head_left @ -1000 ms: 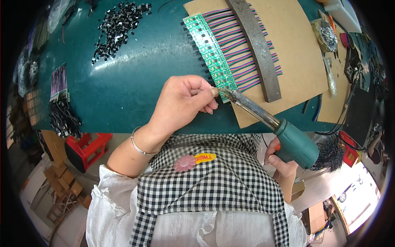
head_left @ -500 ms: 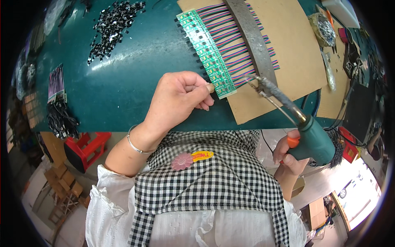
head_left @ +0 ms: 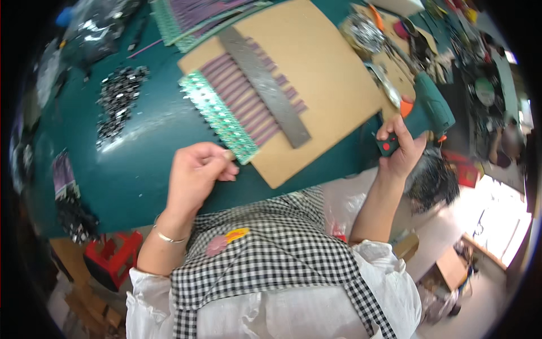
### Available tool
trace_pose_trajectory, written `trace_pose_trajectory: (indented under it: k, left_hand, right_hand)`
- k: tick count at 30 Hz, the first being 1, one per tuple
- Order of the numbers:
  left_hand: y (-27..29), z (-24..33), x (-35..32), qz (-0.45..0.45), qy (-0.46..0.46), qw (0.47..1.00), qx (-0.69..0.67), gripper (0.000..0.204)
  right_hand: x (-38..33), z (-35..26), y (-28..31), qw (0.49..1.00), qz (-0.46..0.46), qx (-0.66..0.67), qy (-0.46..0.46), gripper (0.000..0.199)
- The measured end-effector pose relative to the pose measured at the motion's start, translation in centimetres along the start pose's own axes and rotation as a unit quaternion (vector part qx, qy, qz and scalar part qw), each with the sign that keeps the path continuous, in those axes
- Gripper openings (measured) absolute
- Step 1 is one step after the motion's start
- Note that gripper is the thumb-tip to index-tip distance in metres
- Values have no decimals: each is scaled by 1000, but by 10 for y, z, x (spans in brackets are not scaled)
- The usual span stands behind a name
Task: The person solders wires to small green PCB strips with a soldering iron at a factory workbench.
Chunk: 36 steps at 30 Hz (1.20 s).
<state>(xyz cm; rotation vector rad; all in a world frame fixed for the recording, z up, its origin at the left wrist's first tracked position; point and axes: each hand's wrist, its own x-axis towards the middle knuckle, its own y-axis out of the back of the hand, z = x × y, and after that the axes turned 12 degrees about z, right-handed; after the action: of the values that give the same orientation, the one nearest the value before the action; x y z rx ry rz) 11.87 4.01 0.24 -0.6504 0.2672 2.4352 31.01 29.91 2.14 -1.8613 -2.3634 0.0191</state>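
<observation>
Left hand (head_left: 195,172) pinched closed beside circuit boards (head_left: 223,121), contents unclear, right hand (head_left: 402,150) gripping green soldering gun (head_left: 433,101) away from them: likely between joints, next move needs careful tip control.

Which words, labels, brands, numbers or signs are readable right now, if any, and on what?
None can be read.
Yellow patch on the checked apron: reddish marks, too blurred to read.
Green circuit boards: any print is too small and blurred.
Green tool body: no legible marking.
</observation>
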Motion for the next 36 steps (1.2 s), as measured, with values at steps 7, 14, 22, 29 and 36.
trace_pose_trajectory:
  k: [7, 14, 22, 29, 36]
  left_hand:
    - [18, -2, 7, -71, 12, 997, -28, 14]
    - [108, -5, 26, 378, -322, 817, 293, 7]
    - [147, -2, 56, 400, -313, 791, 343, 9]
    - [141, 0, 51, 367, -364, 763, 389, 8]
    - [102, 15, 24, 276, -431, 808, 293, 18]
  right_hand:
    - [-15, 0, 27, 995, -26, 87, 29, 55]
    - [-35, -1, 18, 987, -125, 96, 14, 52]
    - [-52, -5, -4, 984, -154, 83, -13, 57]
    - [-64, -14, -8, 982, -160, 91, -29, 57]
    - [-76, -16, -21, 973, -181, 121, -75, 60]
